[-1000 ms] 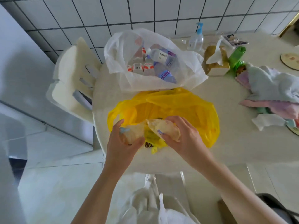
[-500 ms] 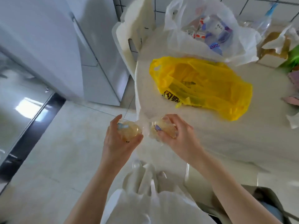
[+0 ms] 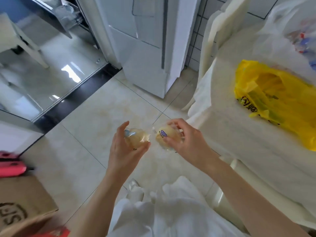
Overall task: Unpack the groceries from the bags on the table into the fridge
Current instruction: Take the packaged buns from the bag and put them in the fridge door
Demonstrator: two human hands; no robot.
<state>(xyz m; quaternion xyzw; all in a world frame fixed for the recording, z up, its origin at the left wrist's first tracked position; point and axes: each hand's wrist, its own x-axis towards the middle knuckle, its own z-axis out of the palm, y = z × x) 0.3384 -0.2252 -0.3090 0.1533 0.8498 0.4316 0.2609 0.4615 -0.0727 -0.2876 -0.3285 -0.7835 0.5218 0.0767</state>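
Observation:
Over the tiled floor, my left hand (image 3: 127, 149) grips a pale wrapped bun (image 3: 136, 139) in clear plastic. My right hand (image 3: 184, 141) grips a second wrapped bun (image 3: 165, 135) with a blue round label. The two buns nearly touch. The white fridge (image 3: 147, 40) stands ahead with its doors closed. To the right, the table (image 3: 239, 130) carries a crumpled yellow bag (image 3: 273, 98) and, at the far right edge, a white bag (image 3: 290, 29) with bottles showing through it.
A white plastic chair (image 3: 220, 40) stands between fridge and table. A cardboard box (image 3: 22, 202) and red items (image 3: 10, 166) lie at the lower left. A dark floor threshold (image 3: 71, 101) runs diagonally left of the fridge, with a glossy floor and a white table leg beyond.
Both hands have lifted the two buns out of the yellow bag and away from the table. The view has swung left, bringing the fridge into sight.

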